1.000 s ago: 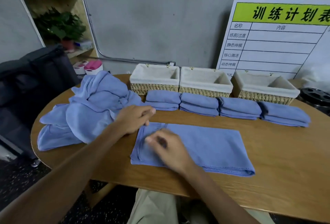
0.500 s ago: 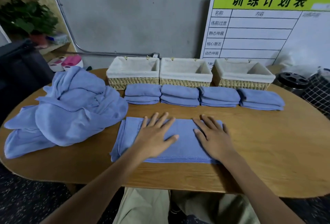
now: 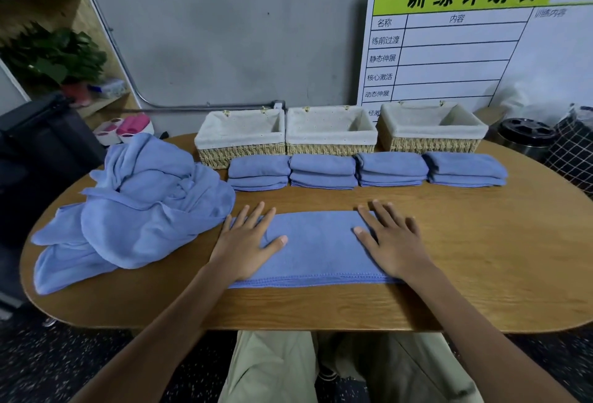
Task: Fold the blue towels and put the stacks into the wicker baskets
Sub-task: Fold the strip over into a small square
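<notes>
- Left hand (image 3: 245,243): lying flat, fingers straight and spread, pressing the left end of the towel; gripping nothing.
- Right hand (image 3: 393,242): lying flat likewise, fingers spread, pressing the right end of the same towel; gripping nothing.
- Towel in work (image 3: 316,250): lying as a long blue strip near the front edge of the table (image 3: 481,274), stitched hem facing the person; seemingly part-folded and being smoothed, with further folds judged to be needed before matching the finished ones.
- Folded stacks, four in a row: first (image 3: 259,172), second (image 3: 323,172), third (image 3: 392,169), fourth (image 3: 467,170); sitting just in front of the baskets, each showing about two towels; none resting inside a basket yet.
- Baskets, three side by side at the back of the table: left basket (image 3: 240,154), middle basket (image 3: 330,148), right basket (image 3: 431,145); cloth-lined, showing only lining inside.
- Unfolded heap (image 3: 138,210): sprawling over the left end of the table, touching or nearly touching the strip's left end; number of towels inside not readable.
- Progress, as a judgement: folding well under way but far from finished, given the heap's bulk; loading of baskets not started.
- Remaining: finishing the present towel, working through the heap, moving all stacks into the baskets.
- Surroundings: whiteboard (image 3: 481,43) with a green header leaning on the wall; potted plant (image 3: 54,56) sitting on shelving at left.
</notes>
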Demonstrator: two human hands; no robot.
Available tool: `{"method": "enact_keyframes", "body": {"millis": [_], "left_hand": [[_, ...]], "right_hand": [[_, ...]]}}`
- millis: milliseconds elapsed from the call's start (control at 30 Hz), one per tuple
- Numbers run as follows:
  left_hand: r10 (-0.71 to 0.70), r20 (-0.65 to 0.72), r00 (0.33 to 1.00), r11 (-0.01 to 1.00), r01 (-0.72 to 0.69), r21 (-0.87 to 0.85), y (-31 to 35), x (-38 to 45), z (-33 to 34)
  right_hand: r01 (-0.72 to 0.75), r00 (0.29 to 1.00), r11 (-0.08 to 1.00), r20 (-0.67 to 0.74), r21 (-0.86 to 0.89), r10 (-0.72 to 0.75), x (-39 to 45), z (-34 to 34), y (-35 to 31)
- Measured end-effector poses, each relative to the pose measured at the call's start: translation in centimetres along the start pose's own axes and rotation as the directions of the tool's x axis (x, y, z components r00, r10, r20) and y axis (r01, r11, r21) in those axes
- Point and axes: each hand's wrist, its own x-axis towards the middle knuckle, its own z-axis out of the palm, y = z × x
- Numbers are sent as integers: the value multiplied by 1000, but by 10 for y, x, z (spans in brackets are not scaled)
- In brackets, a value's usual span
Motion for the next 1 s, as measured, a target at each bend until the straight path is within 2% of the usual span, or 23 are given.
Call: {"method": "enact_keyframes", "body": {"millis": [567, 933, 1000], "left_hand": [[-20, 36, 999, 1000, 20, -12, 8, 9, -8], [7, 31, 999, 1000, -7, 23, 10, 23, -7], [16, 32, 999, 999, -17, 27, 11, 22, -7]], "right_hand": [[0, 999, 1000, 39, 13, -1, 10, -4, 9], [-26, 1000, 1000, -3, 17, 26, 17, -1, 19], [-67, 996, 997, -59, 48, 70, 15, 2, 25]]}}
